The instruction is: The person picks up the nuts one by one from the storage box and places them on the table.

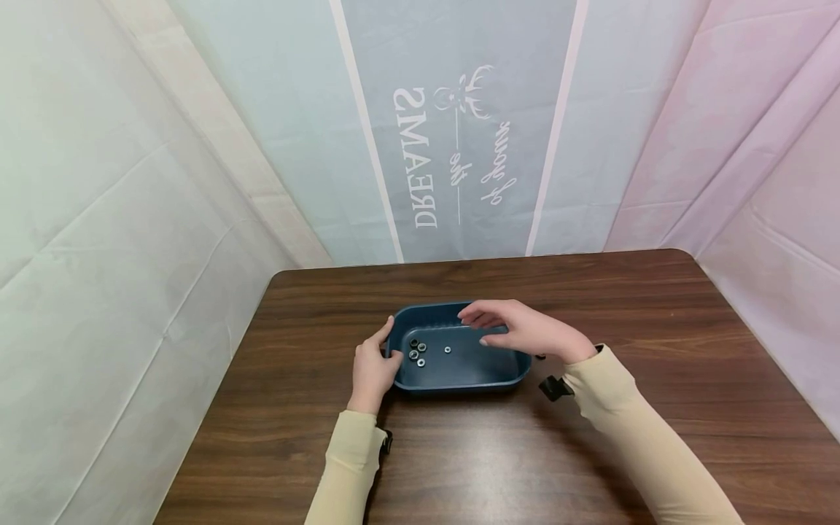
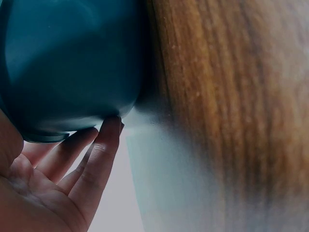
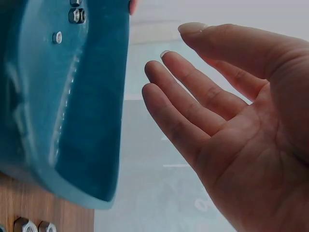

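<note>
Nearest: two pale yellow sleeves (image 1: 351, 459), a black wrist piece (image 1: 556, 388) at the right cuff, another (image 1: 387, 442) at the left; brown wood-grain table (image 1: 459, 445) underneath.

Hands next. Left hand (image 1: 372, 372) gripped the left end of the blue tray (image 1: 472, 373), thumb over the rim, other fingers against the outer wall. Right hand (image 1: 528, 332) was open and relaxed, fingers slightly bent, holding nothing, above the tray's right part.

Tray sat on the table, long side across the person's front. Inside, four nuts (image 1: 421, 362) lay grouped near the left end; a smaller lone nut (image 1: 448, 350) lay apart from them, toward the middle. More nuts (image 3: 47, 226) were on the table just outside the tray's right end, partly cut off in the right wrist view.

Farther: the table's back edge, then hanging cloth (image 1: 485, 237), grey-blue middle panel, white stripes (image 1: 372, 138), sideways mirrored white lettering (image 1: 416, 157) and an antler drawing (image 1: 477, 95).
</note>
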The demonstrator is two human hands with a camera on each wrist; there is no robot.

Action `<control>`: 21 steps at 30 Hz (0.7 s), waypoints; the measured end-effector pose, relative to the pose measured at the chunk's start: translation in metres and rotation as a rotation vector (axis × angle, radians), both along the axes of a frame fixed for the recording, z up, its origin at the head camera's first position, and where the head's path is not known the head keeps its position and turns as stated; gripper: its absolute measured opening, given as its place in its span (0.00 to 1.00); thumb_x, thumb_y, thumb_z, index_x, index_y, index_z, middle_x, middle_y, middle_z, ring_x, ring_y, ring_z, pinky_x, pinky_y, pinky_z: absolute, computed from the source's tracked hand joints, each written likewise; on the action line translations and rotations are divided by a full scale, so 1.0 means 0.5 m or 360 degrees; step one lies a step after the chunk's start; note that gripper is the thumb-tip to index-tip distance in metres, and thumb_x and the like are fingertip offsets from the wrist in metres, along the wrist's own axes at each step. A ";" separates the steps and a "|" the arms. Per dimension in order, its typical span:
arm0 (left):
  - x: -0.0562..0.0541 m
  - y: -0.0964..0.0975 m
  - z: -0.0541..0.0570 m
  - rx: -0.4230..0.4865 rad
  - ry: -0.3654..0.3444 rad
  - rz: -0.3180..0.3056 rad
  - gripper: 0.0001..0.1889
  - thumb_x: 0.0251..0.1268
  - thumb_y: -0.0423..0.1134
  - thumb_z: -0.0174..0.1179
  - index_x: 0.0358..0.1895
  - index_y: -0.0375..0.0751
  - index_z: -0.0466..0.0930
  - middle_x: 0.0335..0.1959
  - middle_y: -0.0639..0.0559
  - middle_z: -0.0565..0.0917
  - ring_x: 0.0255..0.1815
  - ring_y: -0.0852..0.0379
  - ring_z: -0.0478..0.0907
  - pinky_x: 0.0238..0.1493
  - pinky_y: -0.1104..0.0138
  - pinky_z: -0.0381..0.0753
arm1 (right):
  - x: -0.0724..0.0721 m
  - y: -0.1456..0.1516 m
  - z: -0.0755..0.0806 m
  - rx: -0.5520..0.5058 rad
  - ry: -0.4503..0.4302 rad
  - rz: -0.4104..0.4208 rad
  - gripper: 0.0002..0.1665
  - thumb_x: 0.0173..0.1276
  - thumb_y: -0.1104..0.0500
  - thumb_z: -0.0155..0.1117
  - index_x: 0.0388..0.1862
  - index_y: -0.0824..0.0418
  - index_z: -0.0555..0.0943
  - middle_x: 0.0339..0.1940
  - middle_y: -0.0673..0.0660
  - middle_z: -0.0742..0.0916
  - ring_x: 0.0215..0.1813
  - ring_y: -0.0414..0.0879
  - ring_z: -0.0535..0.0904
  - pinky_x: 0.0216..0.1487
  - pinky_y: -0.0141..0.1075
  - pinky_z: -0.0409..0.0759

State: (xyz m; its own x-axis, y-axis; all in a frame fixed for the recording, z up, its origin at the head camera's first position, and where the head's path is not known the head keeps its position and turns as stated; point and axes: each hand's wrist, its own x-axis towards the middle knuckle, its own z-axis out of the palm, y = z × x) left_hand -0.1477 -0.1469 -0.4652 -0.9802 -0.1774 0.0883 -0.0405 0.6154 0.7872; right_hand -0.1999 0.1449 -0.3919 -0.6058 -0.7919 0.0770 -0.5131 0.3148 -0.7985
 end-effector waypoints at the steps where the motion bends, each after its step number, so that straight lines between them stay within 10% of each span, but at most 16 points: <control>1: 0.000 0.000 0.000 0.0001 0.0003 0.0000 0.36 0.53 0.27 0.60 0.68 0.56 0.70 0.51 0.44 0.82 0.11 0.56 0.65 0.18 0.65 0.67 | 0.000 -0.004 0.002 0.0009 -0.0001 -0.0002 0.29 0.65 0.67 0.63 0.64 0.53 0.71 0.59 0.51 0.79 0.58 0.45 0.76 0.58 0.45 0.73; 21: 0.001 0.002 -0.005 0.0017 -0.0047 0.0018 0.35 0.55 0.28 0.61 0.68 0.57 0.70 0.54 0.44 0.80 0.14 0.54 0.68 0.20 0.64 0.70 | -0.019 -0.078 -0.001 0.0103 0.0035 0.0148 0.29 0.64 0.69 0.62 0.65 0.63 0.71 0.60 0.60 0.78 0.60 0.54 0.75 0.59 0.48 0.71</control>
State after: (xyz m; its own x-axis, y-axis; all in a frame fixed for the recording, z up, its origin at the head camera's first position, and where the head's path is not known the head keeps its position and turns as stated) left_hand -0.1474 -0.1459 -0.4674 -0.9802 -0.1894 0.0574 -0.0707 0.6062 0.7922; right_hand -0.2092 0.1061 -0.3925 -0.5281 -0.8484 0.0362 -0.5596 0.3156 -0.7663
